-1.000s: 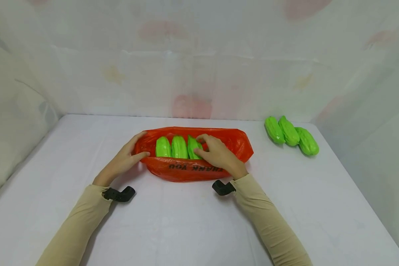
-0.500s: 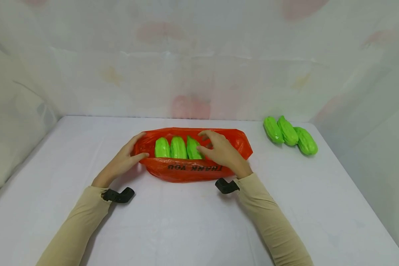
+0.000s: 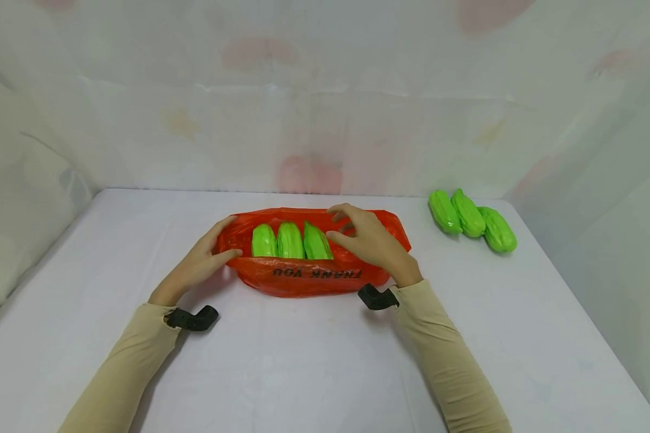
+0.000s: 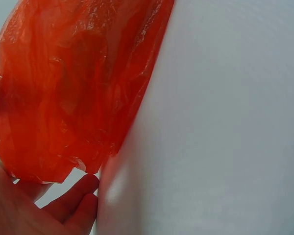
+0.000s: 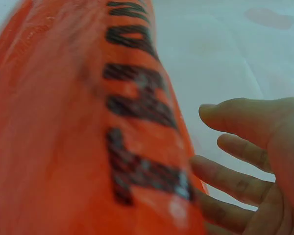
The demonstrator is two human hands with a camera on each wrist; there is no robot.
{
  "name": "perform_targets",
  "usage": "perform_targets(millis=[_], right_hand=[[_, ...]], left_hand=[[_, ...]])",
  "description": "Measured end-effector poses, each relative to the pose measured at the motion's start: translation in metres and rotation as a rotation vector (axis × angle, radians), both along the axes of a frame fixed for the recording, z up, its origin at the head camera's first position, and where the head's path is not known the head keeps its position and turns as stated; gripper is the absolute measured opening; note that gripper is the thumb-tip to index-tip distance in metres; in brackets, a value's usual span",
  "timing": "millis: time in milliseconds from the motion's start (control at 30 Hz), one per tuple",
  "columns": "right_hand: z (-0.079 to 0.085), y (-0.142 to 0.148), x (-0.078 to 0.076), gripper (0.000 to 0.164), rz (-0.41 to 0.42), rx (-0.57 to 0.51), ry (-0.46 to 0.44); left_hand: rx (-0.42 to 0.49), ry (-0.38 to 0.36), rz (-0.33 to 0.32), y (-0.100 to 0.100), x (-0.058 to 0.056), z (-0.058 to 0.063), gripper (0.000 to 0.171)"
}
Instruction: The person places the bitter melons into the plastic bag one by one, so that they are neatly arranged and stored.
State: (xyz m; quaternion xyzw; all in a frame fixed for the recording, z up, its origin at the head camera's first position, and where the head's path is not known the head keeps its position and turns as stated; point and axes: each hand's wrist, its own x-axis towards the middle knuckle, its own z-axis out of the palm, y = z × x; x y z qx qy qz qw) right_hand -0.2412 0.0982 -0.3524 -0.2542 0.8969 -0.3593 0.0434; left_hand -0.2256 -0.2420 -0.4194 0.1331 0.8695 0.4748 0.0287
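A red plastic bag [image 3: 314, 279] printed THANK YOU lies on the table with its mouth spread wide. Three glossy bright green, ridged gourds stand side by side in it: a left one [image 3: 264, 240], a middle one [image 3: 290, 240] and a right one [image 3: 316, 242]. My left hand [image 3: 203, 258] holds the bag's left end, its thumb at the near rim and fingers toward the far rim. Over the right part of the mouth is my right hand [image 3: 371, 240], fingers spread and bent, thumb just apart from the right gourd. In the right wrist view that hand [image 5: 264, 171] holds nothing.
Three more green gourds [image 3: 468, 216] lie close together at the table's back right corner. A pale patterned sheet [image 3: 314, 108] hangs behind the white table [image 3: 303, 373] and along its sides. Black wrist mounts [image 3: 378, 297] stick out from the sleeves.
The right hand has let go of the right gourd and moved a little to the right, away from it. The left hand has stayed at the bag's left end.
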Motion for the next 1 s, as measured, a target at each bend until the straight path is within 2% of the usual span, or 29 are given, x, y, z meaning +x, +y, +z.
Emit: perform_targets(millis=[767, 1000], right_hand=[[0.015, 0.025, -0.002, 0.049, -0.05, -0.057, 0.032], [0.018, 0.034, -0.003, 0.049, -0.07, -0.061, 0.066]], left_hand=[[0.002, 0.003, 0.001, -0.001, 0.001, 0.001, 0.075], [0.007, 0.005, 0.001, -0.002, 0.0, -0.002, 0.074]])
